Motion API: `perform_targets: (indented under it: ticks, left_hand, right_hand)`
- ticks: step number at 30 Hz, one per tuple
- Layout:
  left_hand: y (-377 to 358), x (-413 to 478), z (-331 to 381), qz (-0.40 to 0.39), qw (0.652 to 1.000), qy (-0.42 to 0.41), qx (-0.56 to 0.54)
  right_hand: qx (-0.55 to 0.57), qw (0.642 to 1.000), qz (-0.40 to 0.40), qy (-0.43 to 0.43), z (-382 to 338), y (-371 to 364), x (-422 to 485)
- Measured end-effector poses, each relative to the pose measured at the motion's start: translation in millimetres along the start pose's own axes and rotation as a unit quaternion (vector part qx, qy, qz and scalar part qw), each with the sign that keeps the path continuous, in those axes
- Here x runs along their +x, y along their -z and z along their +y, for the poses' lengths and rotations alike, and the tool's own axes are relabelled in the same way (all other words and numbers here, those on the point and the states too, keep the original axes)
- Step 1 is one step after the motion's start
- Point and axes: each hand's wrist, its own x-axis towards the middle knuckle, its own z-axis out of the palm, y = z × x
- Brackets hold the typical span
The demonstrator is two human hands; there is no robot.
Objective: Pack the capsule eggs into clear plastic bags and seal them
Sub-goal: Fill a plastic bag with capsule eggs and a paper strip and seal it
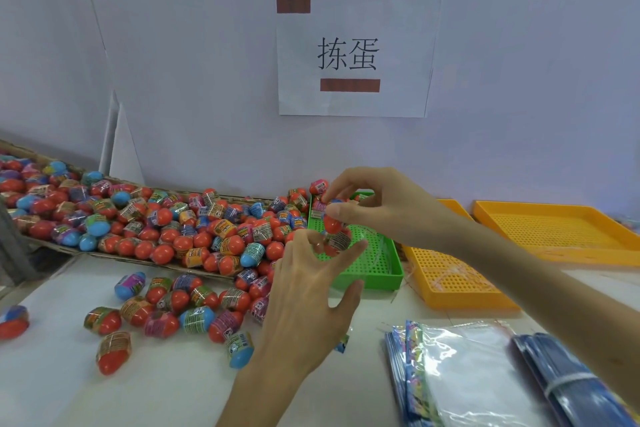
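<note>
Both hands meet above the green perforated tray, holding a small clear bag of capsule eggs between them. My right hand pinches the bag's top with curled fingers. From below, my left hand grips the bag's lower part between thumb and fingers. Red, blue and purple capsule eggs lie heaped in a cardboard tray at the left. More loose eggs lie on the white table in front of it. A stack of clear plastic bags with printed headers lies at the lower right.
Two orange perforated trays stand right of the green one. A banded bundle of blue strips lies beside the bags. A paper sign hangs on the wall behind.
</note>
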Motion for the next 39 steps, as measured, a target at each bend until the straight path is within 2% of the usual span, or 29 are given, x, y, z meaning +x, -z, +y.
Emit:
perform_targets:
  ticks: [5, 7, 12, 20, 27, 29, 31, 34, 36, 39]
  left_hand:
    - [0.6, 1.1, -1.4, -0.001, 1.000, 0.001, -0.014]
    - [0.0, 1.6, -1.9, -0.001, 1.000, 0.001, -0.019]
    - [-0.8, 1.8, -1.8, -0.003, 1.000, -0.001, -0.020]
    - [-1.8, 2.2, -3.6, -0.011, 1.000, 0.002, -0.025]
    - [-3.1, 3.0, -3.9, -0.010, 1.000, 0.004, -0.025]
    - [-3.0, 2.4, -2.7, -0.012, 0.999, 0.003, -0.030]
    - [-2.7, 1.7, -1.7, -0.015, 0.999, 0.005, -0.039]
    - [-2.5, 1.8, -2.7, -0.015, 0.999, 0.011, -0.049]
    - [-2.4, 2.4, -3.3, -0.012, 0.998, 0.016, -0.053]
    - [-1.9, 2.9, -3.3, -0.010, 0.998, 0.019, -0.053]
  right_hand:
    - [0.035, 0.999, -0.040, -0.010, -6.8, 0.4, -1.8]
    - [0.031, 0.999, -0.022, -0.002, -7.2, 0.2, -2.9]
    - [-0.063, 0.997, 0.050, 0.017, -2.0, 2.4, -3.3]
    - [-0.140, 0.989, 0.037, 0.010, 4.3, -5.3, -6.8]
    - [-0.094, 0.983, 0.154, -0.037, 38.1, 1.1, 13.7]
    - [-0.088, 0.986, 0.118, -0.083, 57.3, -2.0, 27.9]
    - [-0.106, 0.989, 0.026, -0.105, 72.6, -13.6, 40.1]
    - [-0.180, 0.976, -0.095, -0.071, 85.0, -39.1, 46.9]
    - [-0.195, 0.975, -0.099, -0.048, 90.0, -51.8, 45.4]
    - [-0.168, 0.984, -0.048, -0.041, 87.8, -54.0, 38.5]
